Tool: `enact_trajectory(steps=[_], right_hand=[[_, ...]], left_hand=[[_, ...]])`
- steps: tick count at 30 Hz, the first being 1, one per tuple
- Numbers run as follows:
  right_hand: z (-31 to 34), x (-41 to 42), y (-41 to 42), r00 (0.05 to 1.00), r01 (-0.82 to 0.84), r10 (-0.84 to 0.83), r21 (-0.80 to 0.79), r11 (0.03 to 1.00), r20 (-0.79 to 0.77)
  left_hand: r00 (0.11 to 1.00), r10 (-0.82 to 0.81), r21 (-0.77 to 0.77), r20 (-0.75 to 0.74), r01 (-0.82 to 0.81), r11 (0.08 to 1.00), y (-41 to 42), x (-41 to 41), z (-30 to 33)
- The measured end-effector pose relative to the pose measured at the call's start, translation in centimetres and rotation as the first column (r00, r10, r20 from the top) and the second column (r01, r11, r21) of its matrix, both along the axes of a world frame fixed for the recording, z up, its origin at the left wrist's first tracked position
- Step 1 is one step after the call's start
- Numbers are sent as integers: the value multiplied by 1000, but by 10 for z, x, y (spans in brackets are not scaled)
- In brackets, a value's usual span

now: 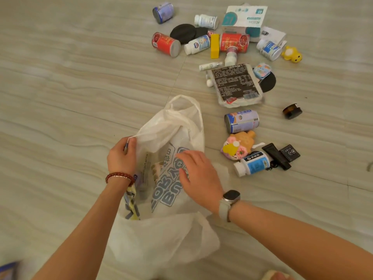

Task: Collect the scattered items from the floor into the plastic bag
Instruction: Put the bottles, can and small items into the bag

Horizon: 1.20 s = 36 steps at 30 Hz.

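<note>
My left hand (121,156) pinching the white plastic bag (171,199) rim, bag in the lower middle, my right hand (198,176) flat and open on it, cans and bottles (252,163) on the floor (70,77) upper right

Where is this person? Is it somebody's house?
Probably a room in a home. The floor has big pale tiles, and household things lie on it: pill bottles, food cans and a yellow toy duck.

Left hand (121,156) pinches plastic bag (161,235) rim at 9 o'clock. Right hand (198,178) flat, fingers straight, over bag mouth. Scattered cans, bottles, packets on floor (60,77) toward 1 o'clock.
</note>
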State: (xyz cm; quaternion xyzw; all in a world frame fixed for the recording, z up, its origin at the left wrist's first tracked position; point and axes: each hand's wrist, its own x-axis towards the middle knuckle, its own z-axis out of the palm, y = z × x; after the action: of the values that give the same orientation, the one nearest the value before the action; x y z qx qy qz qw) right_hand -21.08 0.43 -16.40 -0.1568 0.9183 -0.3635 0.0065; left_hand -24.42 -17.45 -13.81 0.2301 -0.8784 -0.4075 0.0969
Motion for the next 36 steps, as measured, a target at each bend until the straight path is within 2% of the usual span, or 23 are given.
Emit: enact_trajectory(steps=[1,2,3,4,6,8,10,13,15,17,19,21,24,25,27,29,31,33,36], right_hand=[[-7,-1,10,992,41,-19,173,984,-124],[-13,-4,21,993,87,-57,297,951,-107],[-17,-6,31,992,113,-126,371,922,11],[-24,-8,40,960,103,-192,382,919,203],[-32,-12,51,827,112,-192,180,977,528],[-34,-11,48,739,206,-92,-94,974,667],[-32,-10,44,761,196,-45,-164,967,648],[-29,-17,45,801,167,-42,-157,973,597],[-23,-32,54,848,272,-149,-177,946,509],[-13,-51,67,861,416,-314,-199,887,400],[-9,-68,84,862,482,-431,-164,861,267],[-10,-76,98,889,401,-381,-31,916,253],[-15,-63,110,965,100,-143,192,976,221],[-21,-55,117,976,78,-121,225,971,183],[-28,-38,132,985,75,-118,313,947,122],[-38,-24,151,983,-37,-46,431,901,179],[-45,-13,165,969,-134,-2,531,837,249],[-48,-6,171,970,-104,-56,610,786,237],[-51,6,176,941,-43,-181,631,774,286]], left_hand=[[1000,-1,-9,4,1,1000,1,0,-2],[1000,-3,-10,15,4,1000,1,0,-4],[999,-2,-3,32,2,1000,1,0,-7],[999,2,11,49,-3,1000,1,0,-9],[997,13,54,78,-17,998,3,0,-14],[995,23,113,96,-34,993,7,-1,-14],[995,26,175,95,-43,984,12,-2,-11],[997,46,222,66,-60,973,17,-7,-5],[996,88,226,13,-88,970,16,-12,-1],[989,138,199,-52,-125,972,15,-16,3],[983,165,145,-81,-152,978,16,-19,5],[989,144,39,-22,-144,989,20,-20,4],[983,77,-223,168,-39,974,26,-19,-3],[983,42,-297,180,14,955,29,-18,-4],[994,-61,-444,86,93,891,35,-13,-4],[976,-216,-601,-10,167,782,43,-8,-1],[920,-392,-703,-25,262,661,56,-5,2],[818,-574,-718,14,408,564,79,-8,3],[580,-808,-693,107,626,358,121,-17,-1]])
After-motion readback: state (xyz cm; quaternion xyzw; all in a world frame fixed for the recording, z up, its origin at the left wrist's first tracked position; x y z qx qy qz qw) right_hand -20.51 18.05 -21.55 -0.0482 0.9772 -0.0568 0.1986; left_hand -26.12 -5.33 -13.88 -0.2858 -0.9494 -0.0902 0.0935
